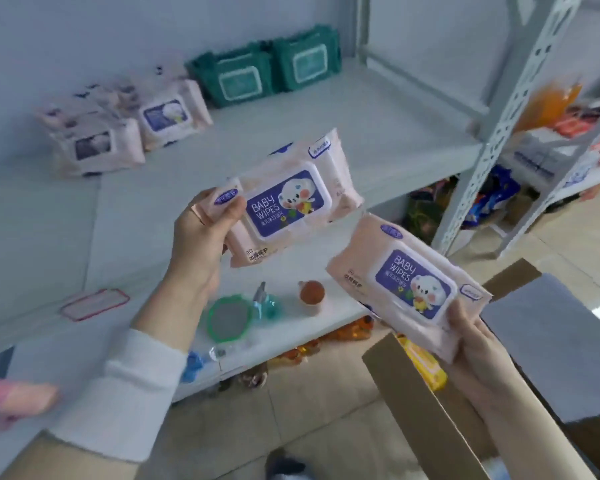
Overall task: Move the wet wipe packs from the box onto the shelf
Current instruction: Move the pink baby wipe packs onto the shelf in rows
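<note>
at far left, on the pale grey metal shelf [361, 109], i see a cluster of pink soft-plastic wipe packs [97, 143] standing by the wall, with two dark green wipe packs [239, 79] just beside them to the right. my left hand [201, 237] grips a pink baby-wipes pack with a purple label [291, 199] by its left end, thumb curled over the front, in the air before the shelf. lower right, my right hand [475, 337] grips a second pink baby-wipes pack [409, 282] by its lower end, above the open brown cardboard box [413, 393], where a yellow pack [426, 367] shows inside.
</note>
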Tool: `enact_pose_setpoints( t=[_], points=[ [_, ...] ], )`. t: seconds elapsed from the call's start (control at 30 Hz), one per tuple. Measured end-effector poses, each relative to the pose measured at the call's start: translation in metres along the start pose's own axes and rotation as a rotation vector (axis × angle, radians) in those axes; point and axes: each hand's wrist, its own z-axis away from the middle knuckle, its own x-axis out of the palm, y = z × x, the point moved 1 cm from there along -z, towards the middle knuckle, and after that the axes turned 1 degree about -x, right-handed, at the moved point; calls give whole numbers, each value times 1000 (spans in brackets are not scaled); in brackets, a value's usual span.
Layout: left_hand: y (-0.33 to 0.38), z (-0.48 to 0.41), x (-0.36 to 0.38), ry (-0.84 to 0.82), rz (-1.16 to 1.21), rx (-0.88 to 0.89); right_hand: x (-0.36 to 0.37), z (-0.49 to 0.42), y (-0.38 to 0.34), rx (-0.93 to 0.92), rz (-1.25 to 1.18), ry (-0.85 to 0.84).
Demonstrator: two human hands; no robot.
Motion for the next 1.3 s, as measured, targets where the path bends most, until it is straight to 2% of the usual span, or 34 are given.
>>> enact_pose_setpoints(
  t=[0.23,0.3,0.47,0.7,0.93,1.13,1.23,1.3],
  points=[
    [42,-89,-168,243,34,16,156,-93,49,58,15,-134],
    [42,-113,-210,281,12,21,197,-120,62,47,85,-179],
    [27,-169,-274,296,-34,-21,272,-193,78,21,286,-275],
    [-9,-252,-308,209,-131,-74,325,-328,78,30,597,-365],
    [-22,-315,-313,254,-210,10,367,-433,85,-108,885,-244],
    [-27,-310,-311,330,-385,138,373,-438,99,-272,1109,-87],
    [-18,-302,-306,358,-589,167,376,-421,101,-291,1186,64],
    [-11,-299,-302,333,-869,228,381,-406,99,-326,1373,132]
  ],
)
